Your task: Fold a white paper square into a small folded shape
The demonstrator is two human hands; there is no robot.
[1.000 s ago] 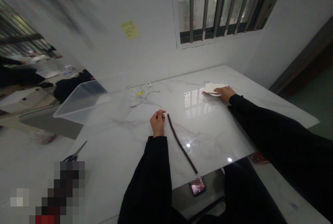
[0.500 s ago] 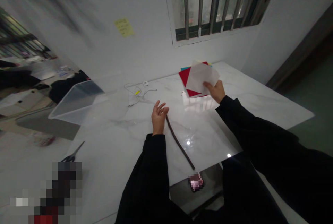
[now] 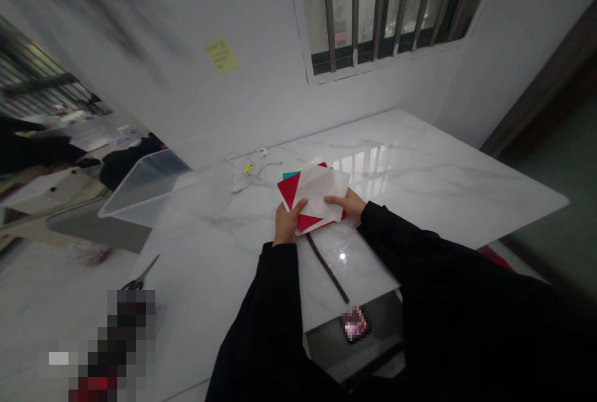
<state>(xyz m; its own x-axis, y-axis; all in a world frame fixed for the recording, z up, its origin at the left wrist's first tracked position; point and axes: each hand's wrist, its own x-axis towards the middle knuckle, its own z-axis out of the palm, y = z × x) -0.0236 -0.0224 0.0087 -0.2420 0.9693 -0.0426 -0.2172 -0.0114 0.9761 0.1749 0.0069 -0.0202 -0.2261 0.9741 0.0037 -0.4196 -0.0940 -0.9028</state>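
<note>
- Two hands share one load: the left hand (image 3: 286,223) and the right hand (image 3: 347,204) both grip a stack of paper sheets (image 3: 311,198), held low over the near middle of the table.
- The left hand is closed on the stack's near left corner, thumb on top and fingers hidden beneath.
- The right hand pinches the near right edge in the same way, thumb lying across the white top sheet (image 3: 326,191).
- Under the white sheet a red sheet (image 3: 289,189) shows, turned askew, and a teal edge (image 3: 290,175) peeks out behind it.
- To my eye the sheets are fanned rather than squared, so a light, even pinch from both sides suits them; a hard squeeze would crease the corners.
- Thumbs set near the edges would let the loose sheets be tapped into line without slipping apart.
- A thin dark strip (image 3: 329,268) lies on the table just below the stack, its far end hidden under the paper; lifting the sheets clear of it would avoid dragging it.
- The surface is a glossy white marble table (image 3: 420,165), bright with window glare.
- On it sit a clear plastic bin (image 3: 144,187) at the far left, scissors (image 3: 140,274) near the left edge, and a white cable (image 3: 247,168) by the wall.
- Behind is a white wall with a yellow sticky note (image 3: 221,55) and a barred window (image 3: 382,4).
</note>
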